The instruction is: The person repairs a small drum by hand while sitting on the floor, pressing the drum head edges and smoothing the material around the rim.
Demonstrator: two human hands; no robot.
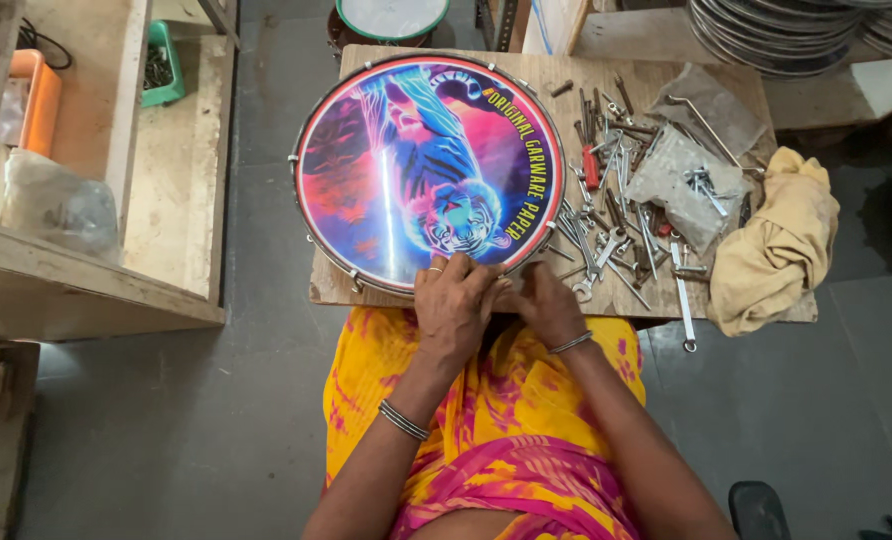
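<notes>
Both hands are pressed together at the near rim of the drum (428,172), at the near edge of the bench (356,292). The left hand (453,303) is laid over the rim with its fingers curled and close, a ring showing on one of them; whether anything is pinched beneath them cannot be told. The right hand (544,303) is tucked in against it, fingers bent toward the same spot on the hoop, and what it holds, if anything, is hidden by the left hand.

A slip is the likeliest fault: the drum is overhanging the near edge and the left edge of the bench, so a hard push at the rim could tip or slide it off. Fingers could be nipped between the hoop and a lug, since they are crowded at one point. The printed head could be scratched or dented if a tool were dragged across it from the right.

The drum is lying flat, head up, on the left half of the bench, and is touched by both hands at its nearest point only; the rest of it is stretched away from them toward the far edge. Just right of the hands, a heap of spanners (606,250) and bolts is spread to the middle of the bench, close enough to be knocked off by an elbow. Beyond it lie clear bags (688,178) of hardware, and a yellow cloth (774,240) is draped over the right edge.
</notes>
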